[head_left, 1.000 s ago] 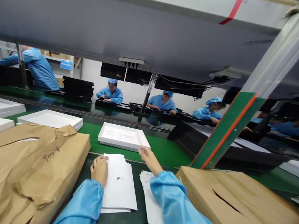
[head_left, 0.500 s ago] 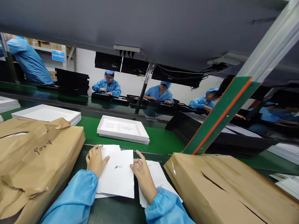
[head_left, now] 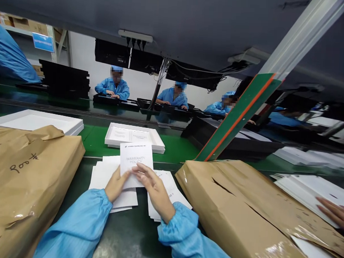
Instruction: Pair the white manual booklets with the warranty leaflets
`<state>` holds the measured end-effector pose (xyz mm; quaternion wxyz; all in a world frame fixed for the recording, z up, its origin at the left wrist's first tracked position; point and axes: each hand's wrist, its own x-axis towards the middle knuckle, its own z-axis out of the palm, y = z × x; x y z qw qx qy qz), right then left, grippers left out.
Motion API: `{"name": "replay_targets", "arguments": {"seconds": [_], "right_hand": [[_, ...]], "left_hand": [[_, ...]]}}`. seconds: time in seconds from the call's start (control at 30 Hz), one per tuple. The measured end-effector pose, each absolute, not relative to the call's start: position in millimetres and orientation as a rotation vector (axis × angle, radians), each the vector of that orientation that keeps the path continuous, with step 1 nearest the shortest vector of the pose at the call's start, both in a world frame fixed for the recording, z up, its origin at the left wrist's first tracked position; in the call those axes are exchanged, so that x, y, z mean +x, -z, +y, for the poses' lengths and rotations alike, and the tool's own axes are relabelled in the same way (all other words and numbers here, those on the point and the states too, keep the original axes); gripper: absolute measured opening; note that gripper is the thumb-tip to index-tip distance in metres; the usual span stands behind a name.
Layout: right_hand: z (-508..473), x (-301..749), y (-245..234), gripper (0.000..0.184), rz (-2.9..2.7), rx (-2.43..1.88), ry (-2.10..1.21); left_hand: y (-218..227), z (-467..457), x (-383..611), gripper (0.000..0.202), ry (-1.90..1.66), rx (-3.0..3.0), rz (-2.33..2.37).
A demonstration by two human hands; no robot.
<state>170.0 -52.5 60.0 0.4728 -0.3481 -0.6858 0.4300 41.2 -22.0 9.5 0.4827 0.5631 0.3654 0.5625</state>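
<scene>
A white booklet printed "WARRANTY POLICY" (head_left: 136, 152) is raised above the bench, tilted towards me. My left hand (head_left: 116, 184) grips its lower left edge, thumb on the front. My right hand (head_left: 156, 189) lies across its lower right part, fingers stretched out and touching the printed face. Below and behind the left hand is a stack of white papers (head_left: 101, 175), slightly fanned. Another pile of white printed sheets (head_left: 169, 188) lies under and beside my right hand.
Brown paper-wrapped packages stand left (head_left: 53, 165) and right (head_left: 228, 207). Ahead, a white box tray (head_left: 157, 143) with printed booklets sits on the green belt (head_left: 94, 141). A slanted post (head_left: 237, 120) rises at right. A co-worker's hand (head_left: 335, 212) touches white sheets at far right.
The warranty booklet is now up in my hands, its title showing; earlier both hands were at the white stack with a small logo. The view has shifted right and downward.
</scene>
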Motion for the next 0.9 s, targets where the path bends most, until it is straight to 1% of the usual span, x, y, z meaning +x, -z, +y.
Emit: {"name": "replay_targets", "arguments": {"seconds": [0.1, 0.13, 0.23, 0.27, 0.3, 0.4, 0.47, 0.53, 0.63, 0.7, 0.77, 0.83, 0.9], "right_hand": [[-45, 195, -68, 0.035, -1.932, -1.117, -0.875], [-43, 203, -70, 0.040, -2.038, -1.281, -0.768], [-42, 218, -66, 0.066, -2.268, -1.849, -0.489], [-42, 219, -64, 0.070, -2.310, -1.974, -0.424], [-43, 218, -62, 0.069, -2.342, -2.051, -0.362], [-42, 214, -58, 0.050, -2.391, -2.122, -0.145], [-40, 213, -57, 0.045, -2.376, -2.145, -0.090], [-38, 213, -55, 0.048, -2.360, -2.123, -0.136], [-36, 210, -49, 0.060, -2.334, -2.084, -0.200], [-35, 206, -48, 0.057, -2.350, -2.057, -0.179], [-34, 204, -51, 0.046, -2.361, -2.039, -0.142], [-32, 205, -57, 0.029, -2.351, -2.038, -0.133], [-31, 211, -65, 0.020, -2.353, -2.015, -0.171]], "left_hand": [[4, -7, 31, 0.043, -1.550, 1.145, 0.967], [8, -3, 28, 0.043, -1.591, 1.083, 0.991], [16, 3, 26, 0.041, -1.644, 1.005, 1.029], [17, 3, 25, 0.041, -1.652, 1.008, 1.032], [17, 2, 26, 0.041, -1.656, 1.019, 1.036], [15, 0, 26, 0.041, -1.651, 1.039, 1.058], [13, -2, 26, 0.041, -1.632, 1.045, 1.076], [11, -3, 26, 0.041, -1.613, 1.061, 1.090], [10, -4, 26, 0.041, -1.604, 1.103, 1.115], [10, -4, 26, 0.042, -1.601, 1.126, 1.122], [9, -5, 26, 0.043, -1.600, 1.137, 1.118], [9, -5, 26, 0.044, -1.597, 1.141, 1.111], [9, -6, 27, 0.044, -1.592, 1.142, 1.106]]}}
